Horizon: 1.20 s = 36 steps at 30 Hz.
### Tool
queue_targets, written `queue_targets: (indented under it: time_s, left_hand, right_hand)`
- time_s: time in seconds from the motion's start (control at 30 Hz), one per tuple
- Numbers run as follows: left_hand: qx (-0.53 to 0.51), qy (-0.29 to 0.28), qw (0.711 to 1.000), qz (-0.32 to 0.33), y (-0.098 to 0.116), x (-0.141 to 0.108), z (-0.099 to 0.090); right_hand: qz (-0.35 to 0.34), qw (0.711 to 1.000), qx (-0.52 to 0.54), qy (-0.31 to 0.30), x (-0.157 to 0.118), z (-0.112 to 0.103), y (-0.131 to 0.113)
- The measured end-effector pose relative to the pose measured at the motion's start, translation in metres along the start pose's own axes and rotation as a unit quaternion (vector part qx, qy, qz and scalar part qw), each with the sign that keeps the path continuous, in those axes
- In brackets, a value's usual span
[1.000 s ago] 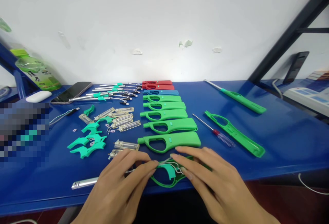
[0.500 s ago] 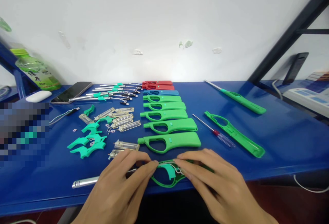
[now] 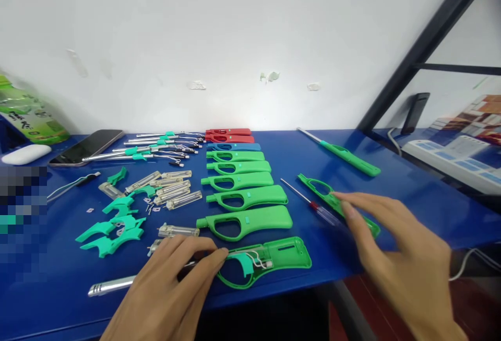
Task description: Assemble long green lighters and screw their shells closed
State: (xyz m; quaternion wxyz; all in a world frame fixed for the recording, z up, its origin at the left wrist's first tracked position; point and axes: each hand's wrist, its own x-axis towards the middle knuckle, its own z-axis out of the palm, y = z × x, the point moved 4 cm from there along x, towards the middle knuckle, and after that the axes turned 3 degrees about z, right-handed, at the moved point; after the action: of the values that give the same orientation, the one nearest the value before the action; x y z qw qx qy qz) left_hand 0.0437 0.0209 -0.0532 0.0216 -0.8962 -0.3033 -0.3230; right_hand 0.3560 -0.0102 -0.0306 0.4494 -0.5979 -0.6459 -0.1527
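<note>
At the table's front edge my left hand (image 3: 176,278) is closed on an open green lighter casing half (image 3: 289,255), near its trigger loop. Inside that casing lie a teal trigger (image 3: 246,263) and white wires (image 3: 258,257). A silver metal tube (image 3: 111,284) sticks out to the left from under my hand. To the right, the thumb and fingers of my right hand (image 3: 395,247) pinch another green casing half (image 3: 317,187), which lies slanted on the table. Beside it is a screwdriver (image 3: 324,214) with a clear handle.
Behind my hands several green, blue and red casings (image 3: 250,220) lie in a column. To their left are clear fuel tanks (image 3: 178,231), teal triggers (image 3: 111,239) and wired metal tubes (image 3: 117,150). A long green lighter (image 3: 348,157) lies at the back right, a phone (image 3: 88,147) at the back left.
My right hand has left the casing at the front edge and moved right onto the other casing half. My left hand stays on its casing. The view has shifted a little to the right.
</note>
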Motion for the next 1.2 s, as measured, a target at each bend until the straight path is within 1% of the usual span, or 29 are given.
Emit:
queue_targets:
  time_s: [0.07, 0.13, 0.2, 0.27, 0.33, 0.4, 0.57, 0.63, 0.7, 0.73, 0.8, 0.9, 0.97, 1.07, 1.13, 1.2]
  left_hand:
    - [-0.001, -0.012, 1.000, -0.003, -0.002, -0.001, 0.001]
    - [-0.004, -0.025, 1.000, -0.005, -0.004, -0.002, 0.003]
    - [-0.003, -0.036, 0.999, -0.004, -0.005, -0.003, 0.005]
    - [0.005, -0.039, 0.999, 0.000, -0.006, -0.003, 0.006]
    - [0.022, -0.038, 0.999, 0.001, -0.006, -0.005, 0.004]
    - [0.043, -0.027, 0.999, -0.004, -0.006, -0.006, -0.004]
    - [0.094, -0.012, 0.995, 0.012, -0.013, -0.010, -0.036]
    - [0.107, 0.013, 0.994, -0.025, -0.022, -0.010, -0.049]
    - [0.115, 0.024, 0.991, -0.066, -0.033, -0.010, -0.057]
    - [0.118, 0.021, 0.990, -0.076, -0.038, -0.009, -0.059]
    - [0.123, 0.011, 0.990, -0.071, -0.046, -0.007, -0.062]
    - [0.134, 0.013, 0.989, -0.067, -0.058, -0.005, -0.070]
    - [0.142, 0.007, 0.986, -0.087, -0.067, -0.006, -0.077]
    - [0.145, -0.008, 0.979, -0.140, -0.078, -0.011, -0.089]
    - [0.142, -0.019, 0.976, -0.162, -0.081, -0.014, -0.092]
    - [0.137, -0.021, 0.976, -0.166, -0.081, -0.016, -0.091]
  right_hand:
    - [0.014, 0.998, -0.065, 0.001, 0.001, -0.004, 0.020]
    - [0.024, 0.995, -0.098, -0.008, 0.001, -0.005, 0.034]
    - [0.025, 0.994, -0.102, -0.021, 0.002, -0.003, 0.041]
    - [0.017, 0.995, -0.094, -0.031, 0.002, 0.000, 0.043]
    - [0.006, 0.996, -0.085, -0.040, 0.002, 0.003, 0.043]
    - [-0.007, 0.996, -0.080, -0.043, 0.001, 0.006, 0.042]
    - [-0.041, 0.996, -0.069, -0.039, -0.002, 0.006, 0.033]
    - [-0.059, 0.996, -0.064, -0.036, -0.003, 0.006, 0.026]
    - [-0.073, 0.995, -0.057, -0.033, -0.003, 0.007, 0.019]
    - [-0.078, 0.995, -0.052, -0.035, -0.004, 0.007, 0.017]
    - [-0.085, 0.995, -0.042, -0.038, -0.006, 0.009, 0.013]
    - [-0.088, 0.995, -0.034, -0.041, -0.009, 0.013, 0.013]
    - [-0.088, 0.995, -0.022, -0.031, -0.011, 0.014, 0.015]
    - [-0.091, 0.996, -0.001, -0.019, -0.014, 0.016, 0.018]
    - [-0.093, 0.996, 0.003, -0.013, -0.015, 0.017, 0.018]
    - [-0.106, 0.994, 0.000, -0.009, -0.015, 0.015, 0.016]
